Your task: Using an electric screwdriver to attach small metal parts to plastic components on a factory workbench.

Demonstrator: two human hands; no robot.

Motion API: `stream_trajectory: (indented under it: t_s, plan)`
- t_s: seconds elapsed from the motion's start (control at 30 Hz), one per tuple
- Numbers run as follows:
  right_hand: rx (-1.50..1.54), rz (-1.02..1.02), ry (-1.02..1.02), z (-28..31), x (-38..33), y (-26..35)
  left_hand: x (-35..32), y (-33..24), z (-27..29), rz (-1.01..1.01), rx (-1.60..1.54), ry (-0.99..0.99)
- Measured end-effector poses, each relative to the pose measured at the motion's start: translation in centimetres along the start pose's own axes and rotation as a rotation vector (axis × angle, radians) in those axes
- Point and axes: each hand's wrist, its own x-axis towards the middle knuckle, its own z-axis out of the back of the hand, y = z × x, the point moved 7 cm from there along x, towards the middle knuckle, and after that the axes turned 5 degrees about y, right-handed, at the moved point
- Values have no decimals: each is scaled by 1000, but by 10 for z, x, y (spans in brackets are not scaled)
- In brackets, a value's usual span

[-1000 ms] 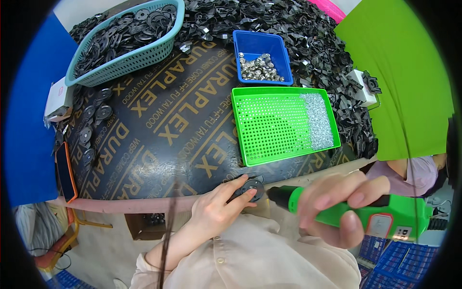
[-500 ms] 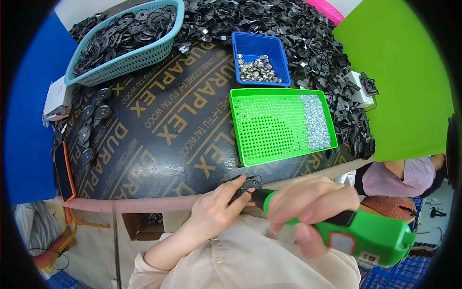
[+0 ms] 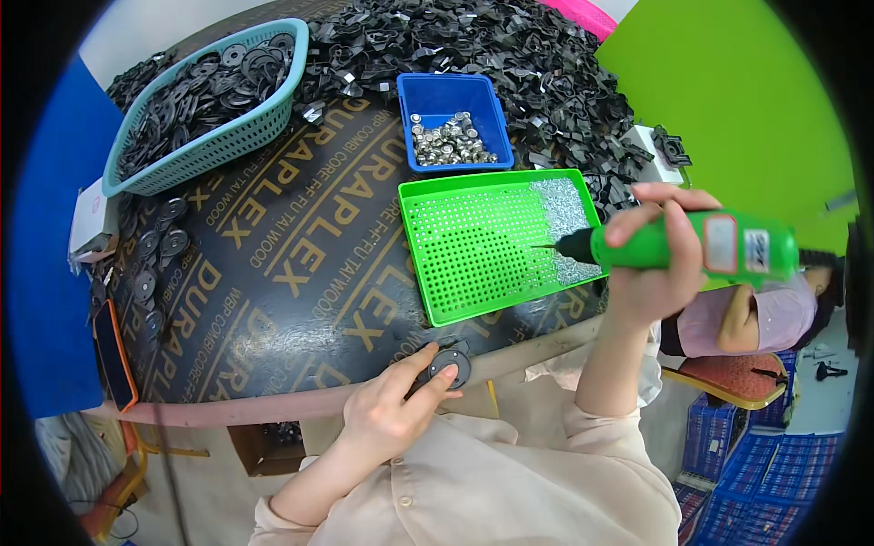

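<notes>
At the table's front edge, my left hand is closed on a round black plastic part, thumb on its face. My right hand is wrapped around a green electric screwdriver, raised at the right with its bit pointing left. The bit's tip is over the green perforated tray; whether it touches anything or carries a screw I cannot tell. Small silvery screws are heaped at the tray's right end, partly hidden by the screwdriver's nose.
A blue bin of round metal pieces stands behind the tray. Black parts are piled across the back. A teal basket of black discs is at the far left, a phone below it. Another person sits at the right.
My right hand has lifted the screwdriver off the black part and moved it up and right, over the tray. My left hand still holds the part. The view has shifted slightly.
</notes>
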Motion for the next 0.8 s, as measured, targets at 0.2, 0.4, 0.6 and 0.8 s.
stream_trajectory:
  t_s: [0.2, 0.4, 0.6, 0.8]
  plan:
    - [-216, -54, 72, -5, 1, -26, -1, 2, -1, 9, -17, 4]
    - [-190, -46, 62, -10, 2, -29, -2, 3, -1, 3, -15, -3]
    - [-142, -100, 22, -7, 2, -31, -1, 3, 0, 7, -22, -2]
    - [-173, -76, 51, -9, 0, -32, -2, 3, 0, 13, -34, 3]
